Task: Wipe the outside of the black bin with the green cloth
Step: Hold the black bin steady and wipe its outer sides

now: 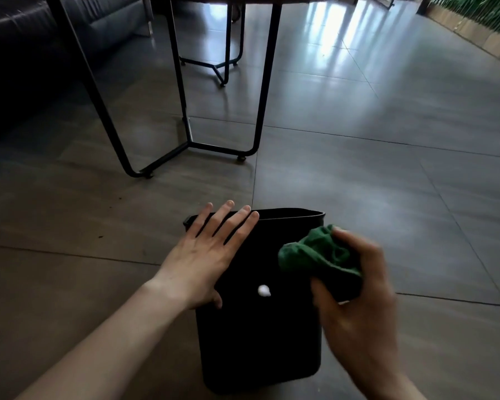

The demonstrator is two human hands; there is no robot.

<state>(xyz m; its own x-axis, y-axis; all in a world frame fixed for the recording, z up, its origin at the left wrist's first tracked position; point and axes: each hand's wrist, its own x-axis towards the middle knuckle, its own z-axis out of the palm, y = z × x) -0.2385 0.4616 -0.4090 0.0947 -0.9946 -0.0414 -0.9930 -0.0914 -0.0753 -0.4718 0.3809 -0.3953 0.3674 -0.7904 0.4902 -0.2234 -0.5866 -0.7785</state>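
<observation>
Right hand (355, 295): fingers and thumb curled round the cloth (318, 255), bunched tight; hand blurred.
Cloth: green, crumpled, sticking out up and to the left of the grip; over the bin's upper right part, whether touching the wall cannot be told.
Left hand (205, 255): flat, fingers straight and spread, palm pressed on the bin's upper left, fingertips reaching past the rim; holding nothing.
Bin (260, 336): black, lying on its side on the floor, open mouth facing away, base nearest the camera; directly under and left of the gripping hand, between both hands.
White spot (263, 290): small pale blob on the bin's upturned wall, below and left of the cloth, just right of the left thumb, apart from both.
Floor (387, 168): large grey tiles, glossy, light reflected far beyond the grip.
Table legs (185, 125): black metal frame, well ahead of the hands, left of centre.
Sofa (26, 39): dark, far upper left.
Planter (474, 27): green leaves along the far upper right edge.
</observation>
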